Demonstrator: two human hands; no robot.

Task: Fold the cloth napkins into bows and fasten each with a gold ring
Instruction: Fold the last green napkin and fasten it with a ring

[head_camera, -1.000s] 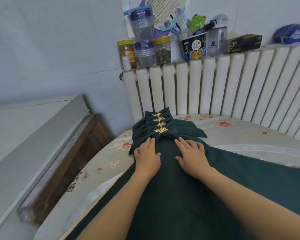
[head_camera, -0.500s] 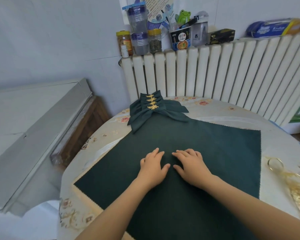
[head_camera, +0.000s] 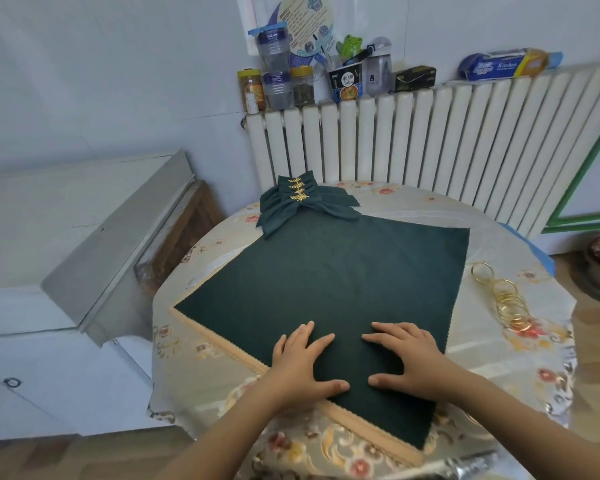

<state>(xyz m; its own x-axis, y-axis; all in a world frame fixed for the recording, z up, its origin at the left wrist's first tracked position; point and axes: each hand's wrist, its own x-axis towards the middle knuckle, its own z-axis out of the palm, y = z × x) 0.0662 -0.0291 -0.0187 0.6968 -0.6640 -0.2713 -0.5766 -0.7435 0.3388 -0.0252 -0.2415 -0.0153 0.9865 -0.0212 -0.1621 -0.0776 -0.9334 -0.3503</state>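
Head cam: both hands, left hand (head_camera: 300,363) and right hand (head_camera: 407,363), lie flat with fingers spread on the green napkin (head_camera: 326,289), gripping nothing. Finished bows (head_camera: 300,202) sit at its far corner, gold rings (head_camera: 506,299) just right of it, radiator (head_camera: 430,140) behind.

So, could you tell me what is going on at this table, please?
A person presses both the left hand and right hand flat on an unfolded dark green cloth napkin. Finished green napkin bows with gold leaf fasteners sit stacked at the far edge; loose gold rings lie to the right.
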